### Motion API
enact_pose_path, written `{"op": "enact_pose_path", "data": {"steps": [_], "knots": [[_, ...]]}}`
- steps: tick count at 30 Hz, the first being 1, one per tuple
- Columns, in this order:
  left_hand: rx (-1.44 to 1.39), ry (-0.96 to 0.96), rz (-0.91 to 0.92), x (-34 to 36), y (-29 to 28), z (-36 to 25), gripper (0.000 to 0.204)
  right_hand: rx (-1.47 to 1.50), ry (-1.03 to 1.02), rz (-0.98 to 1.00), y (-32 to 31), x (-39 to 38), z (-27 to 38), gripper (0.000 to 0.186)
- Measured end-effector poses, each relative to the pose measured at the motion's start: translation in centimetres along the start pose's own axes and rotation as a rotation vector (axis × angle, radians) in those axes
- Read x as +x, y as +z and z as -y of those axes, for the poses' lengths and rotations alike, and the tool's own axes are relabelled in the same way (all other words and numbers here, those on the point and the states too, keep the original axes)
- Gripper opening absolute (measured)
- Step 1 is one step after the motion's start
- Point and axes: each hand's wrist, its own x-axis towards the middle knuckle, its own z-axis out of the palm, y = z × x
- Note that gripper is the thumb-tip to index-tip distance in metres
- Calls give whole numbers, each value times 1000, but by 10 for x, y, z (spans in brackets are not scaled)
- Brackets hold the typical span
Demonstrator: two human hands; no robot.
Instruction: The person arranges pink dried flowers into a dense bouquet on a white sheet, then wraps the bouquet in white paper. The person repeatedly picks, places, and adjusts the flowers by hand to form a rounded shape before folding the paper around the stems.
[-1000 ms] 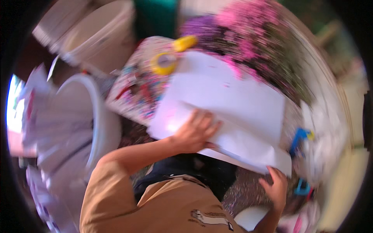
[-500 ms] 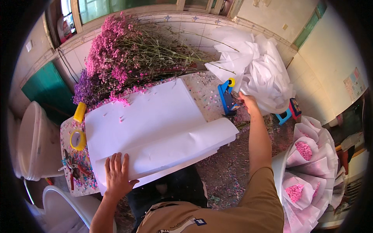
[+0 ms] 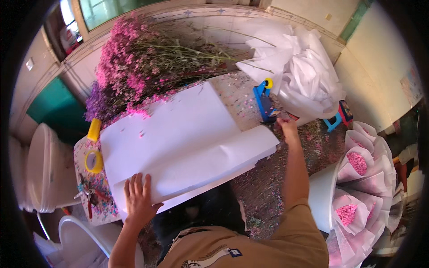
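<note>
My left hand [image 3: 138, 198] lies flat, fingers spread, on the folded-over flap of a large white paper sheet [image 3: 174, 120]. That flap forms a loose, rounded fold along the sheet's near side. My right hand [image 3: 288, 129] is just off the near end of a blue tape dispenser [image 3: 264, 105], beyond the flap's right end. Its fingers are pinched together; whatever they hold is too small to make out. The dispenser stands on the table with a yellow roll at its far end.
Pink dried flowers [image 3: 129, 58] on long stems and a purple bunch [image 3: 96, 102] lie behind the paper. White wrapping sheets [image 3: 304, 67] are heaped at far right. Yellow tape [image 3: 93, 161] and pliers [image 3: 90, 194] lie at left. Wrapped bouquets [image 3: 357, 163] fill a white bucket [image 3: 322, 192] at right.
My right hand has come back from beside the dispenser toward me, its fingers now pinched. The left hand stays on the fold. The whole view has shifted slightly.
</note>
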Motion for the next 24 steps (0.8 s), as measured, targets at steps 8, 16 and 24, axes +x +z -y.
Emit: {"op": "enact_pose_path", "data": {"steps": [8,16,24], "knots": [[-57,31,-22,3,-2,8,116,-203,-192,79,-18,-119,129,33],[-80,71,-72,7,1,7,120,-43,-175,899,223,-390,160,33],[-156,-2,-252,14,12,2,86,-875,-853,518,225,-387,120,42]]}}
